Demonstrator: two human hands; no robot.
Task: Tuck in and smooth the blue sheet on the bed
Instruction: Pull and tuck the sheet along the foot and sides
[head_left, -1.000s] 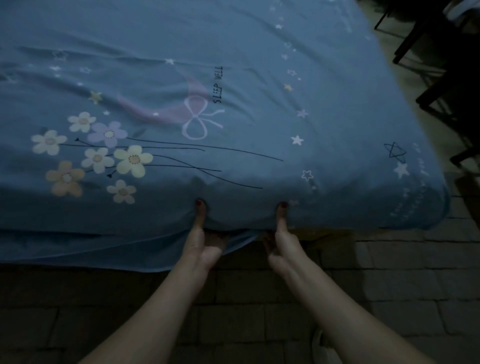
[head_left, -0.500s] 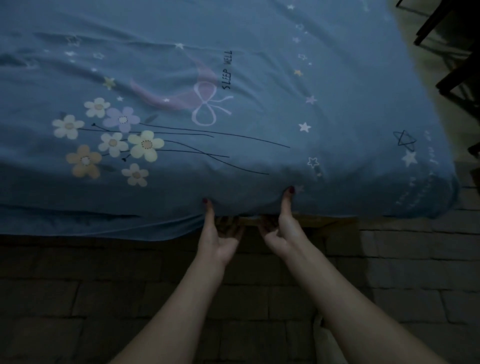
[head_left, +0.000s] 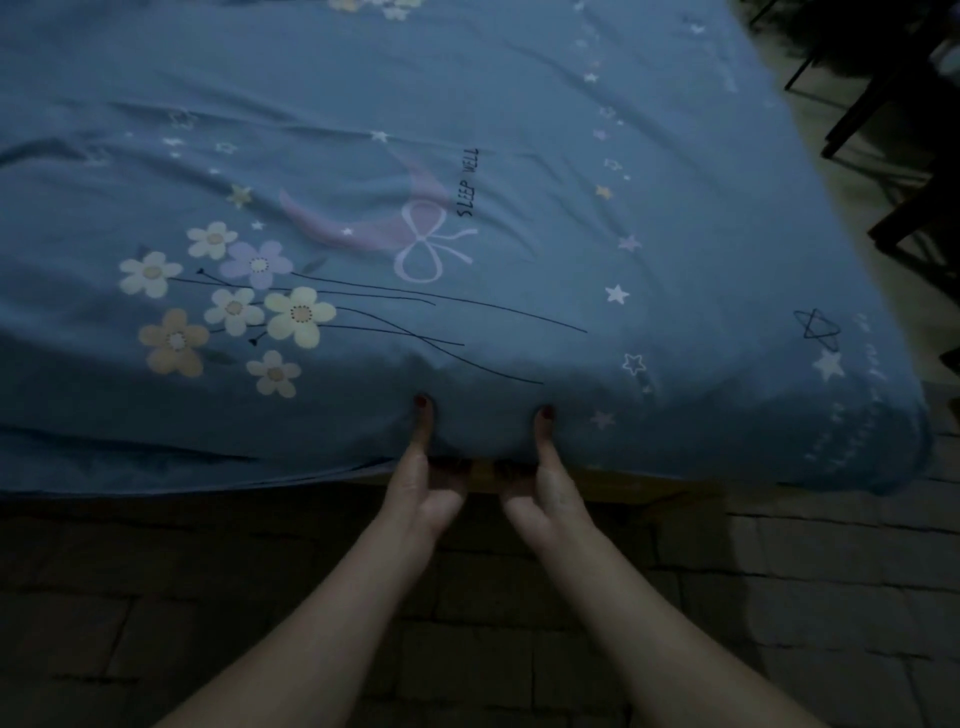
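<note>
Blue sheet edge now tucked further; left hand, right hand fingers hidden underneath, grip unclear.

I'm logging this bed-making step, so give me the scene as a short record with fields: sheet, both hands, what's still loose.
sheet: blue sheet, flower, moon and star print, some wrinkles on top
left hand: thumb up on the sheet's side, fingers under the edge
right hand: same grip, close beside the left
loose part: hem hanging untucked left of the hands
floor: brick-pattern paving

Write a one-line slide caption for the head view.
Both hands, left hand and right hand, tuck the blue sheet under the bed's near edge.
</note>
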